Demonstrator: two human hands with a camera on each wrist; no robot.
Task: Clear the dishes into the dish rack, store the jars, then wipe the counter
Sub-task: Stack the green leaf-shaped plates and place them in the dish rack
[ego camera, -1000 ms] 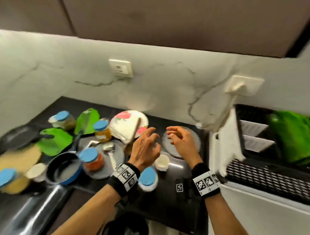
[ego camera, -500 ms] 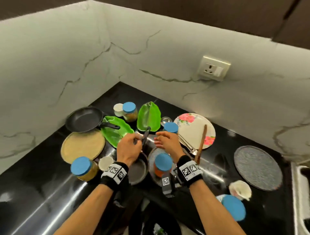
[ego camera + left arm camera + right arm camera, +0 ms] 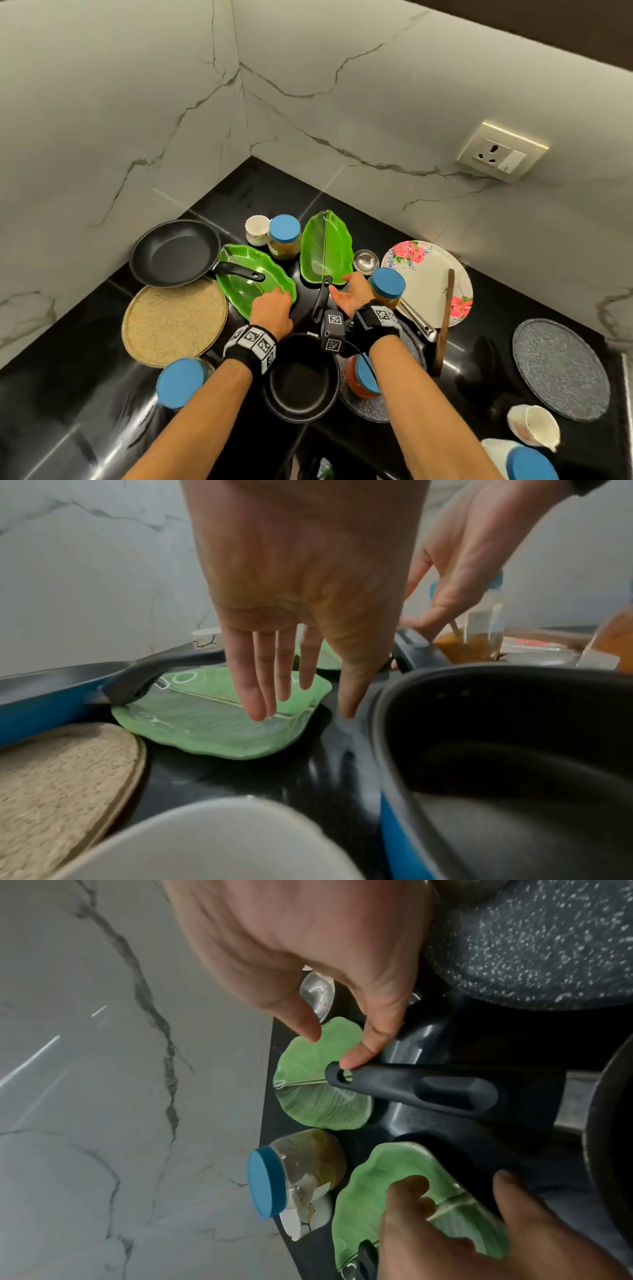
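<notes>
Your left hand (image 3: 270,310) hovers, fingers straight, over the green leaf plate (image 3: 255,279) at centre frame; your right hand (image 3: 352,296), relaxed, touches the pan handle (image 3: 321,298). The plate looks light, stiff, slick: take its rim.

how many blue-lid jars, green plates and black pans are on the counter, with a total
jars: 5
green plates: 2
black pans: 2
total: 9
</notes>
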